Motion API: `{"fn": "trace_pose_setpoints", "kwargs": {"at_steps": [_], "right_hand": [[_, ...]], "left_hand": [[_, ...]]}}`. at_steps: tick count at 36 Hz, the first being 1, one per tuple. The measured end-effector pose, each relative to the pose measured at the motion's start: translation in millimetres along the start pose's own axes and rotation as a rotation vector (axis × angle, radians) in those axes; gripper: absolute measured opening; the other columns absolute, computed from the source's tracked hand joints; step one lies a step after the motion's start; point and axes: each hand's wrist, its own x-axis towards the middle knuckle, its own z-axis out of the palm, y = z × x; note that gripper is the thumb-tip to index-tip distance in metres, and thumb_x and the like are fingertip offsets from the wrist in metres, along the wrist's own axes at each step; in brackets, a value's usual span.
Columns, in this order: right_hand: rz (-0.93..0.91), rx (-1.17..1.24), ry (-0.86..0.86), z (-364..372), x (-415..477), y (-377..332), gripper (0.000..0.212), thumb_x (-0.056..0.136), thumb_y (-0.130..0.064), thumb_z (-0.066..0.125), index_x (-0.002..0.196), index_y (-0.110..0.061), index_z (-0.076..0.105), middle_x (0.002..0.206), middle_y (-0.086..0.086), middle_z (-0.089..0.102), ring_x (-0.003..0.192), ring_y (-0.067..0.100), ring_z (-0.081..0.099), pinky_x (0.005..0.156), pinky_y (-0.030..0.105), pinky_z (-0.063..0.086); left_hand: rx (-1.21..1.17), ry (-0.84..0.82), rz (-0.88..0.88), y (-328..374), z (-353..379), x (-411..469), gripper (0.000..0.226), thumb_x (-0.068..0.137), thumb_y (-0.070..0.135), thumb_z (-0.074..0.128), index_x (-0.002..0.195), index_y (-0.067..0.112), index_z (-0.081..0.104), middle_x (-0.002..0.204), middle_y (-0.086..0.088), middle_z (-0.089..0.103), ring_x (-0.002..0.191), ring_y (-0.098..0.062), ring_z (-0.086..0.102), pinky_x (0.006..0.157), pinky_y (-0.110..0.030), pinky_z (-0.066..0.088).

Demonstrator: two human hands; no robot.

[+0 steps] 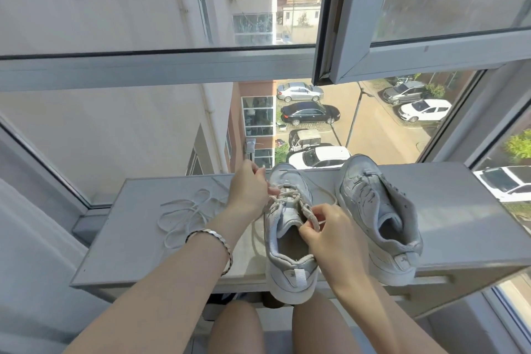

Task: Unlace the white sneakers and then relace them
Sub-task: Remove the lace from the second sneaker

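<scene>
Two white sneakers on the window ledge [138, 256], heels toward me, both hanging a little over the near edge.

Right-hand sneaker [382, 221]: no lace that I can see, tongue slack, collar gaping. Counts as unlaced.

Loose lace [184, 215]: lies in loops on the ledge to the left, well apart from both shoes. Most likely the one out of the right-hand sneaker.

Middle sneaker [290, 264]: the one in hand. Its lace [287, 195] crosses the rows near the toe. The upper eyelets by the collar look bare, though my fingers hide part of them.

My left hand [250, 190], bracelet [214, 238] on the wrist, is beside the toe end, thumb and fingertips pinched on a strand of that lace. My right hand [330, 234] is over the right eyelet row near the tongue, fingers curled and pinching the lace there. A slack loop trails off between the two shoes.

Progress, as I judge it:
- One shoe is fully stripped and the other is part threaded.
- From this one look I cannot tell whether I am pulling rows out or putting them back.
- If I am pulling out, I am about halfway through the unlacing and all the relacing is ahead.
- If I am putting back, this shoe needs its upper rows and the right-hand sneaker needs its whole lace.
</scene>
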Motion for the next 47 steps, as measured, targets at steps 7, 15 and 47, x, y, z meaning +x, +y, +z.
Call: {"fn": "trace_pose_setpoints", "kwargs": {"at_steps": [7,15,47], "right_hand": [[-0.021,-0.029,0.007,-0.2,2.1,0.5,0.012,0.081,-0.023,0.06,0.092,-0.02,0.059,0.092,-0.007,0.058,0.084,0.017,0.057,0.072,0.035,0.046],[-0.103,-0.004,-0.057,-6.0,6.3,-2.8,0.02,0.081,-0.018,0.062,0.101,-0.015,0.057,0.095,-0.004,0.054,0.083,0.013,0.05,0.063,0.006,0.034],[-0.671,-0.445,-0.375,-13.9,73.1,-43.4,0.015,0.085,-0.017,0.06,0.09,-0.015,0.073,0.089,0.001,0.07,0.083,0.019,0.062,0.073,0.029,0.051]], "left_hand": [[0.524,0.093,0.023,-13.9,-23.3,-14.8,0.016,0.086,0.011,0.047,0.101,0.017,0.048,0.103,-0.004,0.053,0.095,-0.024,0.051,0.085,-0.036,0.038],[0.283,-0.128,0.178,-10.7,-11.5,-46.6,0.044,0.087,0.038,0.061,0.127,0.022,0.053,0.129,0.009,0.049,0.124,-0.009,0.043,0.095,-0.022,0.032],[0.026,0.118,0.111,-35.1,18.3,-64.5,0.022,0.095,0.03,0.047,0.11,0.021,0.06,0.093,0.007,0.064,0.085,-0.01,0.056,0.063,-0.02,0.039]]}}
